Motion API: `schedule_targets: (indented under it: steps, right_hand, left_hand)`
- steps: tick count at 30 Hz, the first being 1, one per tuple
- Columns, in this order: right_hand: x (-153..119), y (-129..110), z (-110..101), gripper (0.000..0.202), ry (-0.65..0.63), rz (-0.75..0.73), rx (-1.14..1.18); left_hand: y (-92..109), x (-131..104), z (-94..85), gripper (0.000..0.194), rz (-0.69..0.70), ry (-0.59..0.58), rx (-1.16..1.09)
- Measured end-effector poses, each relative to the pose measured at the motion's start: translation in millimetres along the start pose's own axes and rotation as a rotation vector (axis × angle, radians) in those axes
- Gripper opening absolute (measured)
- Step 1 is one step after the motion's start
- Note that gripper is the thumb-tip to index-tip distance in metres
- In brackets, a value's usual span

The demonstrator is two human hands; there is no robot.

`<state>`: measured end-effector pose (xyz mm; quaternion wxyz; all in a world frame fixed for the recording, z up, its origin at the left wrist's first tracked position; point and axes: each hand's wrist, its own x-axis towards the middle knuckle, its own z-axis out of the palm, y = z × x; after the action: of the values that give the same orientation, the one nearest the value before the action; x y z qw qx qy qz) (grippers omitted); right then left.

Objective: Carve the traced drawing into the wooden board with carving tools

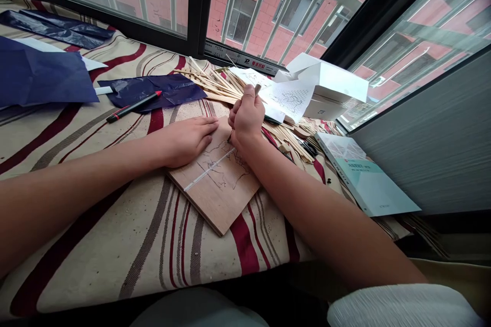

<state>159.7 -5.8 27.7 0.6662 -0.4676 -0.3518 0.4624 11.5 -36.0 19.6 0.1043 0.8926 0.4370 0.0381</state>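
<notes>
A square wooden board (226, 203) lies on the cloth, with dark line drawing on its face and a pale strip running across it. My left hand (190, 140) rests flat over the board's left edge, fingers stretched out and holding nothing. In a closed fist, my right hand (248, 115) grips a slim carving tool (257, 90) over the upper part of the board. Its thin dark tip is down at the drawing, and most of its handle is hidden by my fingers.
Dark blue carbon paper (169, 87) lies left, with a red and black pen (134, 106) on it. Thin wooden sticks (215, 82), a drawn paper sheet (289, 97) and a white box (330, 82) are behind. A book (364, 173) lies right, below the window.
</notes>
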Motion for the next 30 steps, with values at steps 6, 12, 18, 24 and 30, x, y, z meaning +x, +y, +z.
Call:
schedule_targets:
  steps: [6,12,18,24,30]
  right_hand:
    - [2.1,-3.4,-6.7,0.036,0.236,0.108,0.203]
    - [4.7,-6.9,-11.3,0.04,0.186,0.197,0.321]
    - [4.9,-3.8,-11.8,0.039,0.144,0.137,0.312]
    - [6.2,-8.1,-8.7,0.039,0.195,0.134,0.313]
    - [13.5,-19.0,-13.3,0.045,-0.011,0.062,0.357]
  left_hand:
    - [-0.8,0.0,0.4,0.073,0.005,-0.019,0.013]
    - [-3.3,-1.1,2.0,0.073,0.011,-0.004,0.01]
    - [-0.4,-2.9,2.9,0.072,-0.014,0.013,-0.002]
    - [9.8,-4.7,7.5,0.068,-0.089,0.054,0.04]
    - [16.2,-5.8,9.2,0.067,-0.13,0.057,0.042]
